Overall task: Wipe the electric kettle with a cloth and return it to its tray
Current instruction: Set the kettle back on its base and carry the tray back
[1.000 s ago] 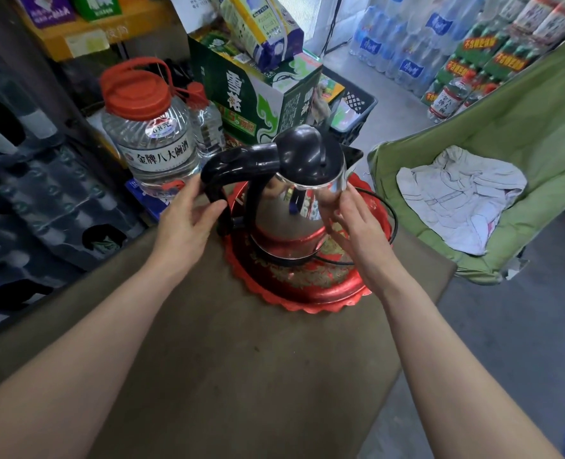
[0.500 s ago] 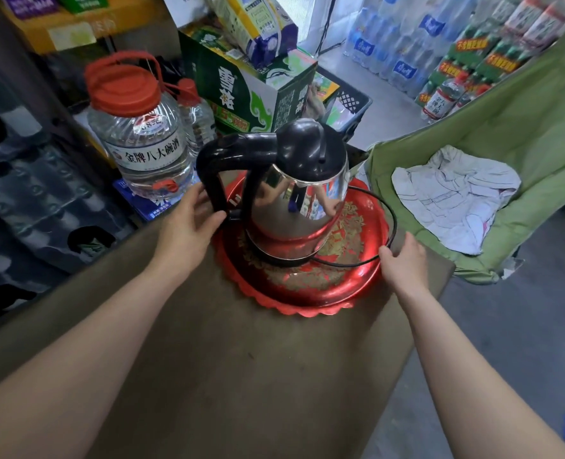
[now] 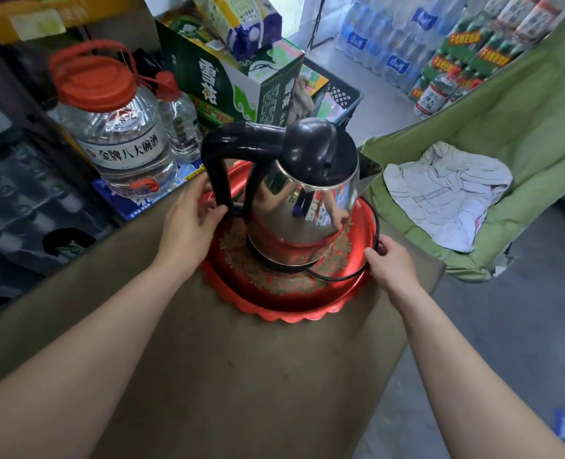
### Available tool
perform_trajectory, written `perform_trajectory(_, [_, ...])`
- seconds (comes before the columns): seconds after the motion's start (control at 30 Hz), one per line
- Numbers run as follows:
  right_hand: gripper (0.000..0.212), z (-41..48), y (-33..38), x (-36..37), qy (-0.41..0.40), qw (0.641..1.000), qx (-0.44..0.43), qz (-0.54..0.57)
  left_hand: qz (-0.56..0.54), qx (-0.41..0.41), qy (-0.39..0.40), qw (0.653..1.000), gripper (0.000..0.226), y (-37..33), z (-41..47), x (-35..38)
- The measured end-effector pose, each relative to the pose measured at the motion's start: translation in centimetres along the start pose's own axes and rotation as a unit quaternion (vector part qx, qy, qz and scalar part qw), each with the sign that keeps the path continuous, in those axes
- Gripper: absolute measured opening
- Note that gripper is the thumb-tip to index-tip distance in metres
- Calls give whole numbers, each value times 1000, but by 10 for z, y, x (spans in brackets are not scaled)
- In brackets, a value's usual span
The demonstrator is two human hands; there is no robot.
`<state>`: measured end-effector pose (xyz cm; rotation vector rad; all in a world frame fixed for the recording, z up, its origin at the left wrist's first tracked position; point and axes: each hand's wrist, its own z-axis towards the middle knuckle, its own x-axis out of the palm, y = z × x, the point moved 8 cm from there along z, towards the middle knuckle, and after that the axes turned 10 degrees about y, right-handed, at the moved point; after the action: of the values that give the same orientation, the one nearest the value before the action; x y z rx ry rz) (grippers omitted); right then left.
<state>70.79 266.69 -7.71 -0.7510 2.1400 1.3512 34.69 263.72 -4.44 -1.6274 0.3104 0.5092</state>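
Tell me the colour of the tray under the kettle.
Red, with a gold pattern inside and a scalloped rim; the tray shows in the head view.

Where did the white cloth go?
In the head view the white cloth lies on the green chair, right of the kettle and red tray.

Kettle (image 3: 304, 193) on tray (image 3: 294, 306), jug (image 3: 118, 127) to its left, cloth (image 3: 446, 197) on chair (image 3: 523, 127) right.

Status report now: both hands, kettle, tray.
Left hand on kettle handle base. Right hand at tray rim, by cord. Kettle upright on tray. Cloth away on green chair.
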Motion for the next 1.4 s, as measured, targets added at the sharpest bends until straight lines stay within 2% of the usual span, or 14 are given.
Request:
perform_trajectory(0.07, [19, 8, 3, -9, -11, 1000, -7, 4, 56, -60, -19, 996, 68, 20, -9, 3])
perform_trajectory(0.13, [20, 18, 10, -12, -16, 999, -29, 7, 66, -162, -21, 984, 76, 49, -20, 7])
perform_trajectory(0.2, [21, 27, 13, -10, -15, 999, -42, 21, 67, -203, -8, 977, 68, 63, -27, 14])
perform_trajectory(0.27, [23, 37, 10, -7, -21, 998, -43, 38, 69, -194, -12, 978, 49, 62, -28, 18])
perform_trajectory(0.33, [24, 46, 6, -5, -23, 998, -39, 45, 73, -189, -27, 979, 40, 58, -31, 18])
perform_trajectory(0.47, [12, 47, 0, -1, -24, 996, -45, 76, 41, -208, -42, 976, 46, 62, -36, 16])
perform_trajectory(0.63, [12, 23, -19, 8, -25, 993, -50, 106, 3, -222, -39, 974, 53, 67, -58, 10])
perform_trajectory(0.87, [19, -49, -28, 7, -37, 995, -62, 73, -29, -214, -39, 976, 44, 39, -108, -17])
perform_trajectory(1.0, [26, -110, -37, 8, -40, 996, -32, 73, -54, -228, -11, 972, 52, 30, -151, -34])
perform_trajectory(1.2, [28, -201, -35, 7, -34, 992, -15, 120, -71, -232, 6, 970, 52, 15, -222, -71])
perform_trajectory(1.4, [25, -285, -9, -5, -3, 984, -48, 172, -126, -247, -1, 961, 47, 1, -304, -115])
